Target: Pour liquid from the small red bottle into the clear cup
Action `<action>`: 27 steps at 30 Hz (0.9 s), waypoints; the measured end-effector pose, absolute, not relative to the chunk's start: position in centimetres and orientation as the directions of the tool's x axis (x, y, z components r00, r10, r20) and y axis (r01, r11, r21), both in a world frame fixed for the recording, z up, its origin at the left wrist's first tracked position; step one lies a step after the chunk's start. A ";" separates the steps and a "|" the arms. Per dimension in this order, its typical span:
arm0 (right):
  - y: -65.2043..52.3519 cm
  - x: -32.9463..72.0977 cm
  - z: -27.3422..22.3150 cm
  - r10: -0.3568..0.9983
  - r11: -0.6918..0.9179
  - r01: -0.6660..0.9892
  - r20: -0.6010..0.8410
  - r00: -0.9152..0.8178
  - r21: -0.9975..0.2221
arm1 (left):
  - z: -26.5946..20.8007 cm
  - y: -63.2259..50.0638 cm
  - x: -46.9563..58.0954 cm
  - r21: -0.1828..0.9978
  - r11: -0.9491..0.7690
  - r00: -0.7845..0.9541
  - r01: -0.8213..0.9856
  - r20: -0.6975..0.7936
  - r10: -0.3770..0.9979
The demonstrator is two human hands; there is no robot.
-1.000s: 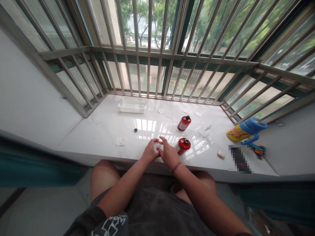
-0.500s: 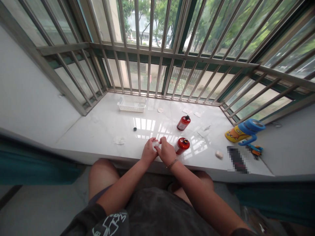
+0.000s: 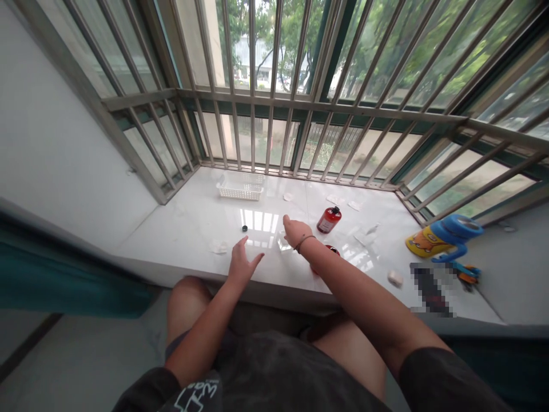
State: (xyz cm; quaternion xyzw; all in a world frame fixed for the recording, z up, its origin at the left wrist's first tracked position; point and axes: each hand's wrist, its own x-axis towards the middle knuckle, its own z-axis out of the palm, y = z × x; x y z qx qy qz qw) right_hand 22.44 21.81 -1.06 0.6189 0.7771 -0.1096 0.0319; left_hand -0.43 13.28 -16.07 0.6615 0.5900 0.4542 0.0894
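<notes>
My left hand (image 3: 243, 264) is over the front of the white sill, thumb and fingers spread, holding nothing. Near its fingertips lies a small black cap (image 3: 244, 228). My right hand (image 3: 297, 230) reaches farther forward with its fingers curled together; whatever they may grip is hidden. Just below it on the sill is a clear, glassy object (image 3: 283, 245), partly covered by the hand and hard to make out. My right forearm crosses in front of an uncapped red bottle (image 3: 332, 249), hiding most of it. Behind stands a second red bottle (image 3: 329, 220) with a black top.
A white perforated basket (image 3: 240, 193) sits at the back left. Crumpled white scraps (image 3: 219, 247) lie about the sill (image 3: 180, 229). Rightward are a clear plastic piece (image 3: 366, 233), a beige lump (image 3: 395, 278), a yellow and blue flask (image 3: 441, 237) and a blurred dark item (image 3: 431, 289). Metal bars close the back.
My hands have parted from around a small clear or whitish thing. The left drew back leftward and opened; the right went forward, its forearm now covering the front red bottle. The view shifted slightly.
</notes>
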 end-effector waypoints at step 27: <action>14.6 30.5 -2.5 0.947 0.261 0.883 -0.072 -0.312 -0.389 | -13.0 21.8 -4.2 0.352 -0.144 0.062 0.925 0.234 0.970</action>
